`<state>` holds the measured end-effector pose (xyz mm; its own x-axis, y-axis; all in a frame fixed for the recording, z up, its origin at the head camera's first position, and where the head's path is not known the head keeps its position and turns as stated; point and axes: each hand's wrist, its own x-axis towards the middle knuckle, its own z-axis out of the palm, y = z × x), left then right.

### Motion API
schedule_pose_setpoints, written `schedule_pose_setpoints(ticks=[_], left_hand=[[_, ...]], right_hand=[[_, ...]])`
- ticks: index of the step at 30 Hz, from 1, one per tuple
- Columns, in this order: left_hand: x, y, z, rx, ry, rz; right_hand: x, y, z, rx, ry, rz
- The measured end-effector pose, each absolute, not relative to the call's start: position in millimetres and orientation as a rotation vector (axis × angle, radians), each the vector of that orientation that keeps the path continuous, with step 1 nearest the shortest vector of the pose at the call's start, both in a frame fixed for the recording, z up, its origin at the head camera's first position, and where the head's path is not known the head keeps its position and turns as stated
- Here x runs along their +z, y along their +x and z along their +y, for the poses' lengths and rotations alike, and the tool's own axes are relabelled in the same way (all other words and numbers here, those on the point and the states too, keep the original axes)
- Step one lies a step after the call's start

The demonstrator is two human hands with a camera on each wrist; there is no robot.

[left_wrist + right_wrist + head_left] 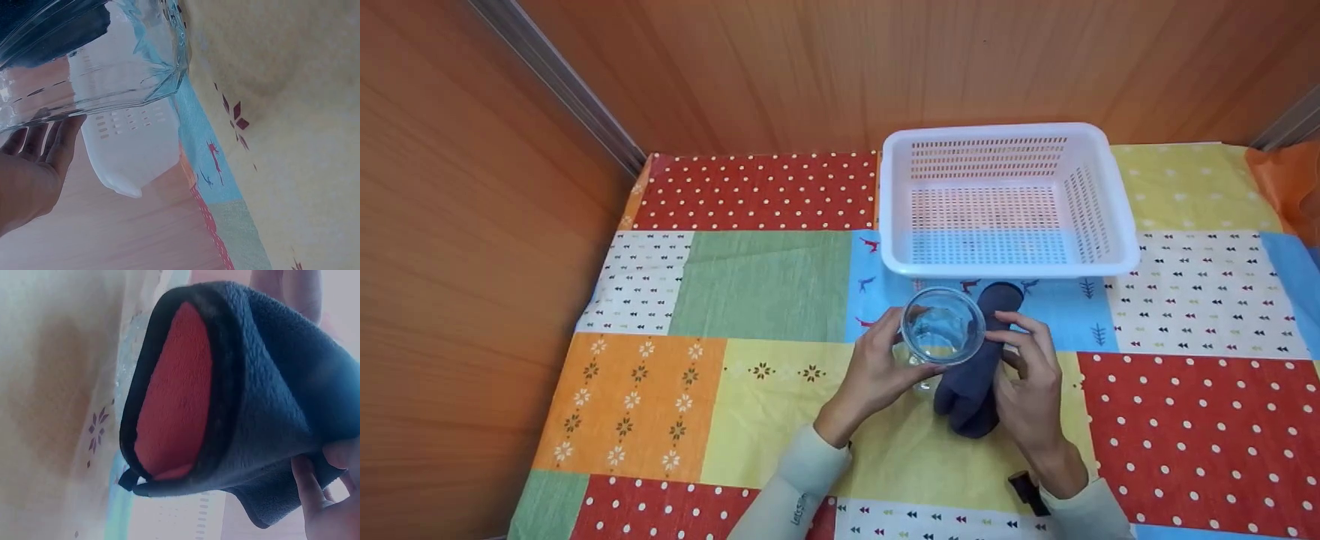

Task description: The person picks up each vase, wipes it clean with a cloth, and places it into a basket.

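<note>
Jar (943, 330) sits between curled fingers and thumb of my left hand (879, 367), right hand (1035, 382) pinching dark cloth (976, 386) just beside; remotely, I reckon smooth glass could slip if cloth bumps it.

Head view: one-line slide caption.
Left hand gripping a clear glass container, right hand holding a dark cloth beside it, in front of a white basket on a patchwork tablecloth.

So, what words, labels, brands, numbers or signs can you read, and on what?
"Lets…" on the pale grey fabric left sleeve; the last letters are too small and blurred to read.
No other readable text shows on the clear glass jar, dark grey cloth, white plastic basket or patterned tablecloth.
</note>
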<state>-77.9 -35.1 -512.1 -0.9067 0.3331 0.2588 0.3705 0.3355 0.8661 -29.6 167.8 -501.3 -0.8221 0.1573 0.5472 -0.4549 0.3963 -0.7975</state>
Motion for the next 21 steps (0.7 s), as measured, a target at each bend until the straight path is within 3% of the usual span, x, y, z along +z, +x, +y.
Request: schedule_pose_setpoints(ticks=[9,21], left_hand=[[-513.1,-77.8,-34.8,-1.683,-0.667,-2.526],[-511.9,-78.7,-35.1,-1.683,-0.666,-2.542]], right_hand=[[-496.7,-26.1,166.2,1.921,-0.053,-1.957],[-501.9,-26.6,167.8,1.737,-0.13,-2.189]])
